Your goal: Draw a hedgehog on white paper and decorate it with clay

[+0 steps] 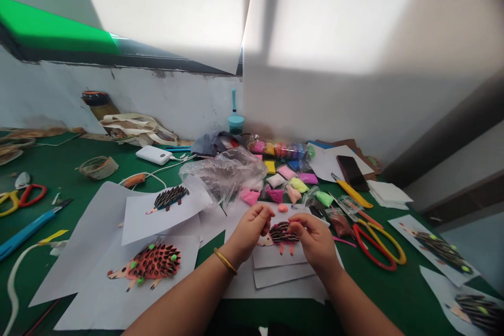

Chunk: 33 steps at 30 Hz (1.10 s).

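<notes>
My left hand (254, 226), with a gold bangle at its wrist, is held with thumb and fingers pinched together. Opposite it, my right hand (315, 239) is also pinched, a small gap between the two. Whatever the fingertips hold is too small to make out. Just beneath them lies a hedgehog picture (280, 233) with dark clay spines and pink legs, on a stack of white paper (275, 275). A small coral clay lump (282, 208) sits beyond the fingertips. Several soft clay packets (275, 180) in many colours lie farther back.
Scissors (380, 244), a yellow cutter (350, 191) and a phone (352, 172) are on the right. To the left are a finished-looking orange hedgehog (147, 264), another hedgehog sheet (169, 200) and a blue cutter (31, 228). A crumpled plastic bag (224, 173) and power bank (153, 155) lie behind.
</notes>
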Motion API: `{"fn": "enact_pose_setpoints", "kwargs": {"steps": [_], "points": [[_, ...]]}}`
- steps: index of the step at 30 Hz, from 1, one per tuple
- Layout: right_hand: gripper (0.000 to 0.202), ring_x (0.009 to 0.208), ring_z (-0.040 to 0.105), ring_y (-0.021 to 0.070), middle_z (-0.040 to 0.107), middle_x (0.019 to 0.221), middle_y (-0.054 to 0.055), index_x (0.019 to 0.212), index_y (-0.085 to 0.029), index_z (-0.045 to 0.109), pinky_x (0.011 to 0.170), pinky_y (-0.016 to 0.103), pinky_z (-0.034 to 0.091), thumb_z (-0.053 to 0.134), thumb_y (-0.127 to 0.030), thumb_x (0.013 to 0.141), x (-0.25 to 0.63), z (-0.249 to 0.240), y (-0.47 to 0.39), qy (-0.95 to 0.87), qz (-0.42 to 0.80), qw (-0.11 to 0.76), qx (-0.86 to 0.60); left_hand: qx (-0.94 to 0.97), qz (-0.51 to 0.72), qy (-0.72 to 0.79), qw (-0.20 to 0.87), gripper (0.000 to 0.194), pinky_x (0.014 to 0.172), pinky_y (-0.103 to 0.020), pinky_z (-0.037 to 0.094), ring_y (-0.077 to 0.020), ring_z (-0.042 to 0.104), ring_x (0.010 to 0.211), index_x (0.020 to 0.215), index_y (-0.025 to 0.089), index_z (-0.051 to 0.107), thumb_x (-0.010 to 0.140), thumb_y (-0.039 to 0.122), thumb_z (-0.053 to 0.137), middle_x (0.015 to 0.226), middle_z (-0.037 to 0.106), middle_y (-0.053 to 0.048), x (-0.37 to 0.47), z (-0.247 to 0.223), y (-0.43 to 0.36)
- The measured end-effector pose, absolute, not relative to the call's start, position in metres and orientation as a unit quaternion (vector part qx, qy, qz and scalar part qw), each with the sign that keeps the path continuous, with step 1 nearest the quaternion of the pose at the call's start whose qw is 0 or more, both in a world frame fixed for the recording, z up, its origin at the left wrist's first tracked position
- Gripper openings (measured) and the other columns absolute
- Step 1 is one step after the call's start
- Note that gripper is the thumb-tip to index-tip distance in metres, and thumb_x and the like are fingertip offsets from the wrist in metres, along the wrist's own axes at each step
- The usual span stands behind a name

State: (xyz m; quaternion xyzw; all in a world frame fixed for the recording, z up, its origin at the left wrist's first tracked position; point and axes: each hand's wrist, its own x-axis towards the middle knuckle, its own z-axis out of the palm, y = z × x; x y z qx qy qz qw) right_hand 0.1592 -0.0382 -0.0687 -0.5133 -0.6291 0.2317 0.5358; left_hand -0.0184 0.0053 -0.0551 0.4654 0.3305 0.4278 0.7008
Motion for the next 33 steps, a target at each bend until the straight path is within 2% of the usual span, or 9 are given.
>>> {"fn": "enact_pose_setpoints", "kwargs": {"steps": [3,8,11,14,17,20,23,26,33], "points": [[0.023,0.06,0.063,0.0177,0.065,0.065,0.001,0.089,-0.021,0.067,0.057,0.029,0.053,0.052,-0.038,0.094,0.16,-0.066,-0.039,-0.638,0.212,0.534,-0.512,0.381,0.457,0.307,0.743,0.037,0.051,-0.018,0.031,-0.0059,0.043,0.053,0.077,0.017,0.05,0.082,0.049,0.068,0.064,0.049,0.005,-0.017,-0.054,0.004],[0.029,0.099,0.065,0.0225,0.069,0.107,0.008,0.118,-0.026,0.065,0.085,0.039,0.055,0.045,-0.023,0.097,0.145,-0.05,-0.044,-0.736,0.141,0.475,-0.461,0.233,0.481,0.279,0.798,0.023,0.067,-0.021,0.047,-0.01,0.06,0.071,0.099,0.017,0.057,0.082,0.025,0.07,0.082,0.06,-0.001,-0.015,-0.052,0.001],[0.037,0.1,0.064,0.0215,0.07,0.108,0.007,0.126,-0.027,0.06,0.087,0.039,0.054,0.046,-0.015,0.094,0.128,-0.043,-0.05,-0.803,0.107,0.44,-0.388,0.172,0.469,0.25,0.829,0.02,0.072,-0.023,0.05,-0.0132,0.063,0.081,0.1,0.014,0.061,0.082,0.017,0.068,0.088,0.062,-0.004,-0.012,-0.053,-0.001],[0.033,0.097,0.064,0.0212,0.073,0.103,0.004,0.12,-0.028,0.063,0.086,0.04,0.052,0.052,-0.013,0.092,0.115,-0.041,-0.053,-0.823,0.046,0.419,-0.381,0.114,0.442,0.211,0.864,0.018,0.071,-0.021,0.049,-0.0105,0.06,0.072,0.099,0.013,0.062,0.088,0.027,0.064,0.079,0.058,-0.002,-0.012,-0.051,-0.002],[0.03,0.102,0.064,0.0242,0.073,0.111,0.003,0.116,-0.031,0.065,0.089,0.044,0.048,0.057,-0.017,0.091,0.111,-0.044,-0.051,-0.826,-0.033,0.388,-0.409,0.072,0.407,0.166,0.895,0.044,0.067,-0.022,0.05,-0.0114,0.058,0.068,0.102,0.012,0.062,0.092,0.053,0.052,0.078,0.056,-0.004,-0.018,-0.045,0.001],[0.037,0.118,0.058,0.0281,0.066,0.126,0.006,0.131,-0.029,0.057,0.104,0.052,0.038,0.056,-0.031,0.094,0.106,-0.05,-0.053,-0.835,-0.06,0.36,-0.413,0.049,0.4,0.152,0.903,0.064,0.072,-0.028,0.053,-0.0157,0.06,0.074,0.106,0.012,0.062,0.091,0.069,0.035,0.082,0.057,-0.007,-0.027,-0.036,0.005],[0.065,0.134,0.044,0.0327,0.055,0.14,0.012,0.146,-0.019,0.04,0.116,0.059,0.018,0.041,-0.059,0.094,0.097,-0.057,-0.06,-0.859,-0.054,0.332,-0.386,0.045,0.433,0.146,0.888,0.071,0.083,-0.037,0.052,-0.0199,0.062,0.081,0.106,0.014,0.061,0.087,0.076,0.031,0.083,0.058,-0.008,-0.032,-0.034,0.009],[0.084,0.139,0.038,0.0324,0.052,0.143,0.013,0.149,-0.016,0.035,0.12,0.057,0.008,0.026,-0.074,0.089,0.087,-0.063,-0.064,-0.877,-0.062,0.322,-0.351,0.053,0.439,0.15,0.884,0.072,0.088,-0.041,0.05,-0.0224,0.062,0.084,0.105,0.016,0.062,0.083,0.079,0.036,0.082,0.06,-0.007,-0.03,-0.039,0.008],[0.09,0.141,0.034,0.0338,0.046,0.146,0.016,0.15,-0.012,0.032,0.12,0.057,-0.002,0.029,-0.076,0.087,0.094,-0.055,-0.057,-0.853,-0.101,0.306,-0.411,0.095,0.419,0.133,0.893,0.081,0.091,-0.046,0.047,-0.0255,0.062,0.088,0.118,0.013,0.06,0.084,0.079,0.028,0.086,0.063,-0.01,-0.035,-0.037,0.01]]}}
